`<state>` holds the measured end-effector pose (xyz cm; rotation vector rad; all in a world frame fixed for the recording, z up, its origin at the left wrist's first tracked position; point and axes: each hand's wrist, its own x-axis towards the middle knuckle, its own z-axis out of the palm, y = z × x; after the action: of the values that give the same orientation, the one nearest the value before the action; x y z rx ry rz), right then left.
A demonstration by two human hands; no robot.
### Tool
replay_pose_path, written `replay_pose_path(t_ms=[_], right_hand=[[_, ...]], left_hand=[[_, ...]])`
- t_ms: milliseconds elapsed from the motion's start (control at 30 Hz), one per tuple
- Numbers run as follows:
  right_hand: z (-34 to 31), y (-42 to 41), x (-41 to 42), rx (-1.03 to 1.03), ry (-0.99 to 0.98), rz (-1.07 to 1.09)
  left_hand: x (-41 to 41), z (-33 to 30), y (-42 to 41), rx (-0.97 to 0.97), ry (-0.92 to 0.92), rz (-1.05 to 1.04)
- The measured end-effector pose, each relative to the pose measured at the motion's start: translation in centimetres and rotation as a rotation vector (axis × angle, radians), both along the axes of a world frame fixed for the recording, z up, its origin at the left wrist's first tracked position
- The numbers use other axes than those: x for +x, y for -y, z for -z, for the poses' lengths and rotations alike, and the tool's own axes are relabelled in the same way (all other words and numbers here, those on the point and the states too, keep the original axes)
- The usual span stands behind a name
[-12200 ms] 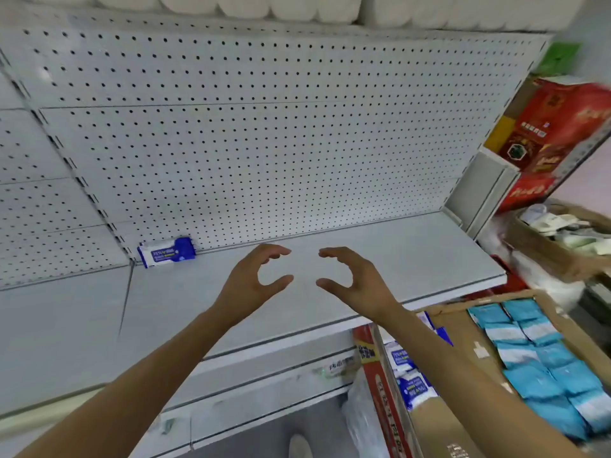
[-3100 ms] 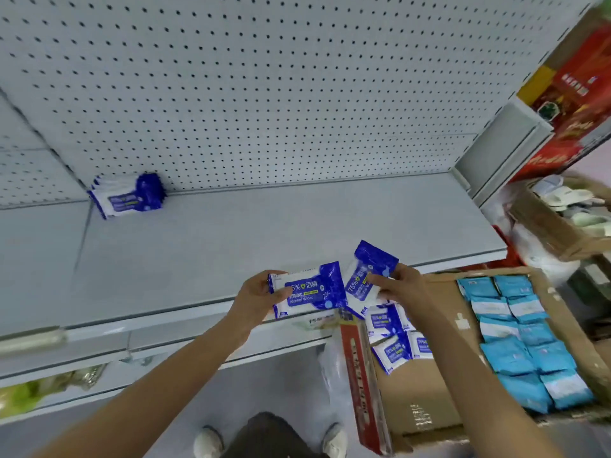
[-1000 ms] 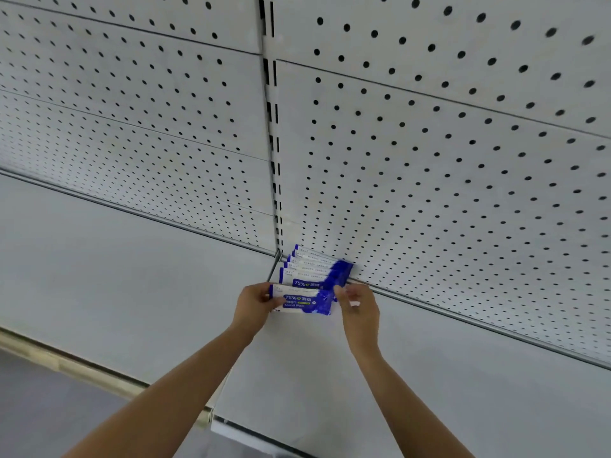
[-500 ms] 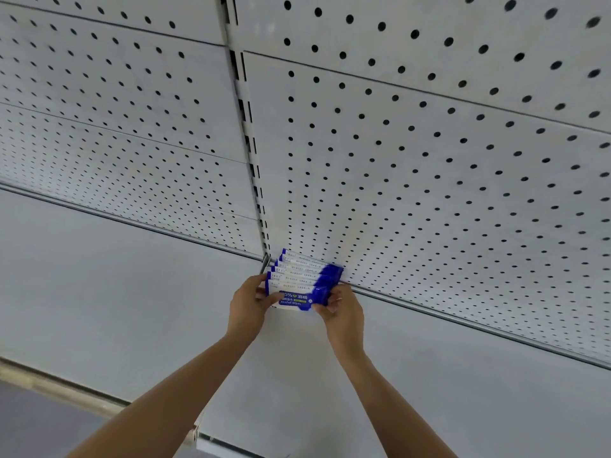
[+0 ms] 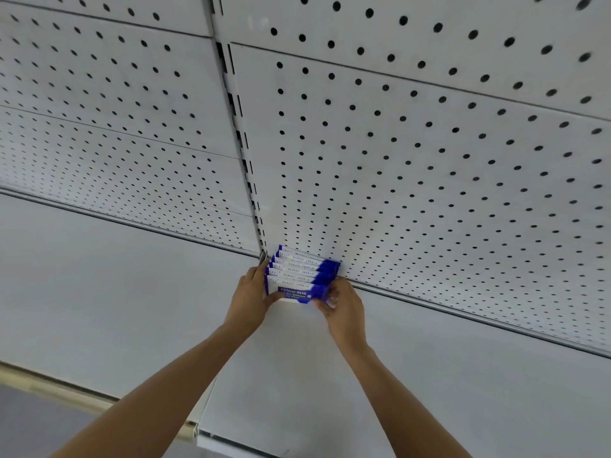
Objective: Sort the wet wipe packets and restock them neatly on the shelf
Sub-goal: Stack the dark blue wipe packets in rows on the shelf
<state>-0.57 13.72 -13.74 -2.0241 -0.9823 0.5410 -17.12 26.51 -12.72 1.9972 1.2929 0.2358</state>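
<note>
Several blue-and-white wet wipe packets (image 5: 302, 271) stand on edge in a row on the grey shelf (image 5: 132, 292), leaning against the pegboard back wall. The front packet (image 5: 299, 291) shows its printed face toward me. My left hand (image 5: 251, 300) grips the left end of that front packet, thumb in front. At the blue right end, my right hand (image 5: 344, 309) pinches it with its fingertips. Both hands press the packet against the row.
The white pegboard (image 5: 429, 160) rises behind the shelf, with a slotted upright post (image 5: 241, 143) just left of the packets. A seam between two shelf boards (image 5: 206, 401) runs toward me. The shelf's front edge (image 5: 66, 391) shows at lower left.
Over the last second both hands carried the front packet back until it closed against the standing row. The view moved slightly closer.
</note>
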Motion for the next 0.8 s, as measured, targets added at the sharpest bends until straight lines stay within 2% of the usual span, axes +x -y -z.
replay_pose_path(t_ms=[133,233,400,600,800], right_hand=[[-2.0,1.9,0.7,0.006,0.013,-0.007],[-5.3,3.5,1.1,0.058,0.002,-0.035],[-11.6,7.3,0.5,0.144,0.098,-0.108],[-16.9,16.6,-2.4,0.181,0.212,-0.091],[-19.2,28.4,-6.1,0.078,0.268,0.016]], left_hand=[[-1.6,-2.7,1.1,0.15,0.063,-0.03],[-2.4,-5.9,2.2,0.27,0.156,0.094],[-2.5,-11.4,4.9,0.244,0.314,0.252],[-3.6,-15.0,11.1,0.155,0.485,0.4],[-5.0,-16.8,20.4,0.197,0.506,0.586]])
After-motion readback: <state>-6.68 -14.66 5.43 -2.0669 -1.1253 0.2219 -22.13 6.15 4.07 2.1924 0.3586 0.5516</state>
